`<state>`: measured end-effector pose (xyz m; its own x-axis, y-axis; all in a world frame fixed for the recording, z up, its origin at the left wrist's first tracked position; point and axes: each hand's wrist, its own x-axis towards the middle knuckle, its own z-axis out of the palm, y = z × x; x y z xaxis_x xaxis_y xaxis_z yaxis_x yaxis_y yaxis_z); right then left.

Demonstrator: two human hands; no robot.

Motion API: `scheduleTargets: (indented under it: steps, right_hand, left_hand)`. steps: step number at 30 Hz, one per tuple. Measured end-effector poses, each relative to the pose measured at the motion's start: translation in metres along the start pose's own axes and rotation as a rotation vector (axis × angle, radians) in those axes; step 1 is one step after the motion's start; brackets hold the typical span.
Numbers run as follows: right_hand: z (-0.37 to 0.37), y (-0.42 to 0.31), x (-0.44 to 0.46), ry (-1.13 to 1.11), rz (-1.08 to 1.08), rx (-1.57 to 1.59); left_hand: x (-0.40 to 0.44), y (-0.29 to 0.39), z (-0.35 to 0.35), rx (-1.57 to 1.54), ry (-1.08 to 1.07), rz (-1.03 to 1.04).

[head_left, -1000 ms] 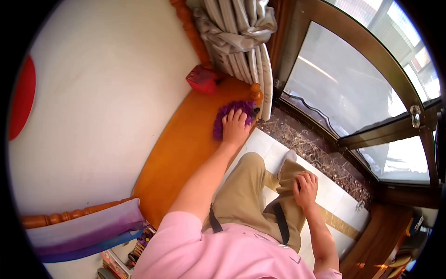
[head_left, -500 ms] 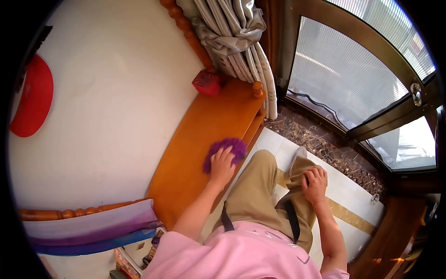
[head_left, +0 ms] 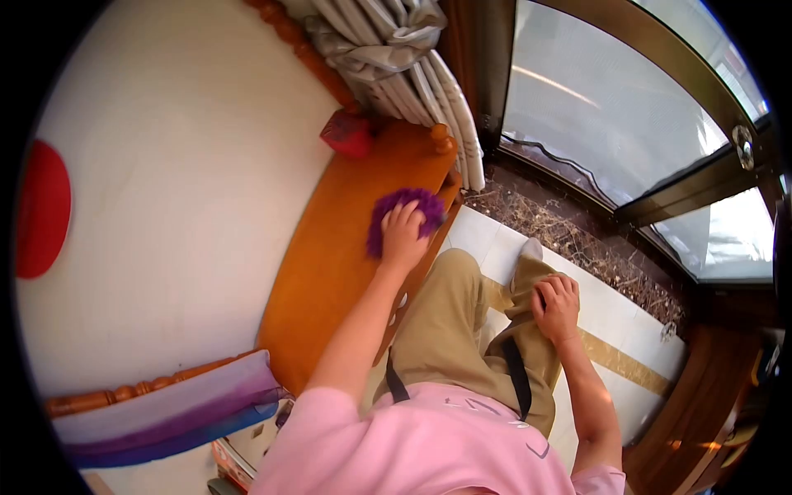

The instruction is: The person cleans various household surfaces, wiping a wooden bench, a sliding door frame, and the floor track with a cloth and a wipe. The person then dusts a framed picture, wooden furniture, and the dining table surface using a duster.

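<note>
My left hand (head_left: 404,236) presses a fluffy purple cleaning cloth (head_left: 430,204) onto an orange-brown wooden shelf top (head_left: 318,280), near its right edge. The fingers curl over the cloth, which bunches out around them. On my bent knee, over the khaki trousers (head_left: 445,330), rests my right hand (head_left: 558,307), its fingers draped over the knee. A small dark patch shows beside its thumb; I cannot tell whether it is shadow or an object.
A red box-like object (head_left: 347,134) and a turned wooden knob (head_left: 443,139) stand at the shelf's far end. Beyond hangs a tied grey curtain (head_left: 396,54). A metal-framed glass door (head_left: 610,107) is at right, and purple-blue fabric (head_left: 173,412) drapes a rail at lower left.
My left hand has slid the purple cloth farther along the shelf, toward the red object. My right hand stays on the knee. The camera view has shifted slightly.
</note>
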<state>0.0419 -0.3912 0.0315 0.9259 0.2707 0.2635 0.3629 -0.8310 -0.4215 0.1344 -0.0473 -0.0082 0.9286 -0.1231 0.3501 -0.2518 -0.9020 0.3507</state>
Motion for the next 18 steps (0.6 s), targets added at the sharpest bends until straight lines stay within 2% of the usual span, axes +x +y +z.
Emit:
scheduleTargets:
  steps: [3,6,8,18]
  right_hand:
    - [0.005,-0.001,-0.001,0.004,-0.022,-0.004]
    - [0.009,-0.007,-0.001,0.001,-0.030,-0.017]
    - [0.007,-0.008,-0.002,0.001,-0.022,-0.028]
    - [0.002,-0.006,-0.014,0.003,-0.009,-0.055]
  left_hand:
    - [0.047,0.004,0.013,-0.035,-0.035,-0.019]
    - [0.042,0.003,0.010,-0.066,-0.041,-0.072]
    - [0.017,-0.001,-0.002,-0.069,-0.095,0.037]
    - [-0.206,-0.003,-0.109,0.002,-0.212,-0.226]
